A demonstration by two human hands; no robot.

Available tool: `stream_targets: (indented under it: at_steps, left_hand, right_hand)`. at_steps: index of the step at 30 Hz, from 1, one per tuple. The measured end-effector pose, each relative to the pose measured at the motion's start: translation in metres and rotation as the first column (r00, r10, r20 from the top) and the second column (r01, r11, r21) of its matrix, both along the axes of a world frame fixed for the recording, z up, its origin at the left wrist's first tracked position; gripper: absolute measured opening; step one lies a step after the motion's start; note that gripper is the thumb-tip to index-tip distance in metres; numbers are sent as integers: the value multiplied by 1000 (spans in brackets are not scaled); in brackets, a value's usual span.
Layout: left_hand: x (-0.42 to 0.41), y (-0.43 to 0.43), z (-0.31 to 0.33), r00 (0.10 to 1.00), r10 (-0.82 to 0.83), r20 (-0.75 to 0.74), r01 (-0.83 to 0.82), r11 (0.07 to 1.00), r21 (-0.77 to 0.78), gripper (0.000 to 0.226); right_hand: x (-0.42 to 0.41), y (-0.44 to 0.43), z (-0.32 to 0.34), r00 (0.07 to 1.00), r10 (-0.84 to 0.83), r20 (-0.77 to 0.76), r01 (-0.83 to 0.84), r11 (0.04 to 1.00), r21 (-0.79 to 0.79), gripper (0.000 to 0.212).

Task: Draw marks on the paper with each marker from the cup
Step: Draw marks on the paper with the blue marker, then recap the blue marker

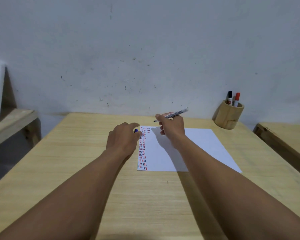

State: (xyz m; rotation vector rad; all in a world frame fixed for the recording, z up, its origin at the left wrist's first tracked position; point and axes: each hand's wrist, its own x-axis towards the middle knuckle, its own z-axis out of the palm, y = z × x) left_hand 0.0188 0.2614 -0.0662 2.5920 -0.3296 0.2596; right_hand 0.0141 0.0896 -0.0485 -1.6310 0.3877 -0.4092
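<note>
Wooden cup (228, 116) at table (76, 161) back-right, by wall: holds black-cap marker (229, 98) + red-cap marker (236, 99), both upright. R hand (171, 127) grips uncapped marker (173, 114), tip off paper (197, 149). L hand (122, 137) curled round blue cap (136, 130) at paper's left edge. Red/blue/black dashes (142, 148) down left side.

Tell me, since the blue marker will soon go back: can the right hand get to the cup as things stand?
Probably yes. The table between the right hand and the cup is bare, and the cup's mouth has room beside the black marker and red marker. But the left hand holds the cap.
</note>
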Motion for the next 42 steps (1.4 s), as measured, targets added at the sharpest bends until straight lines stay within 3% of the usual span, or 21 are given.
stream_targets:
  at_steps: [2, 5, 9, 12, 18, 34, 38, 42]
  left_hand:
    - [3, -2, 0, 1000, 30, -2, -30, 999, -28, 28]
    - [2, -5, 8, 994, 106, -36, -111, 972, -205, 22]
    - [-9, -19, 36, 987, 117, -113, -160, 814, -558, 17]
    - [-16, -29, 53, 989, 20, -148, -118, 712, -692, 14]
    - [-35, -45, 75, 982, -105, -158, -52, 652, -756, 10]
    - [-73, -90, 108, 940, -266, -213, -31, 555, -831, 9]
    - [-76, -99, 112, 962, -227, -152, 1, 561, -828, 12]
    - [-80, -108, 116, 985, -162, -55, 56, 610, -790, 11]
  right_hand:
    - [-6, -1, 9, 999, 30, 18, -31, 997, 71, 19]
    - [-17, -7, 19, 996, 89, 31, -92, 988, 123, 21]
    - [-32, -12, 28, 990, 131, 49, -138, 973, 184, 16]
    - [-41, -16, 35, 990, 118, 80, -135, 959, 251, 14]
    - [-61, -28, 56, 986, 67, 150, -115, 932, 343, 14]
    - [-102, -62, 80, 975, 94, 200, -169, 899, 404, 12]
    - [-106, -67, 82, 979, 94, 181, -177, 836, 519, 15]
    - [-106, -67, 84, 976, 96, 194, -208, 669, 713, 11]
